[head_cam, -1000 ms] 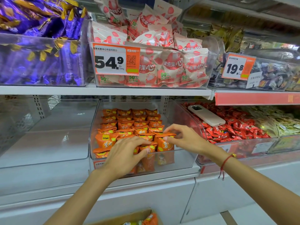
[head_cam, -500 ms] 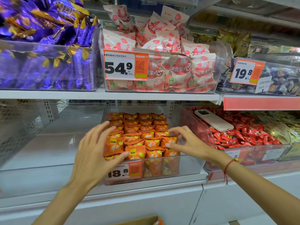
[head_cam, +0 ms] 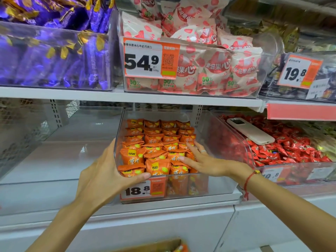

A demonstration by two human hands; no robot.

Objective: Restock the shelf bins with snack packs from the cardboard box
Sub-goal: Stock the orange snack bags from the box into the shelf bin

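The clear plastic shelf bin (head_cam: pixel 214 180) on the lower shelf is being held at its front left corner by the left hand (head_cam: pixel 101 177): the thumb is lying over the front rim and the fingers are being pressed against the outside of the left wall. The right hand (head_cam: pixel 205 160) is being kept inside the bin, with the fingers straight and spread, flat against the right side of the small orange snack packs (head_cam: pixel 154 148); nothing is being gripped by it. A silver ring is being worn on one finger, and a red string bracelet (head_cam: pixel 250 179) on the wrist. The orange packs are being shown in neat rows, filling the left and middle part of the bin. An orange price tag (head_cam: pixel 143 190) reading 18.8 is being displayed on the bin front. At the bottom edge, a corner of the brown cardboard box (head_cam: pixel 160 245) is being seen, with some orange packs inside. A white flat phone-like device (head_cam: pixel 251 130) is lying on the red candies (head_cam: pixel 291 148) in the neighbouring right bin.
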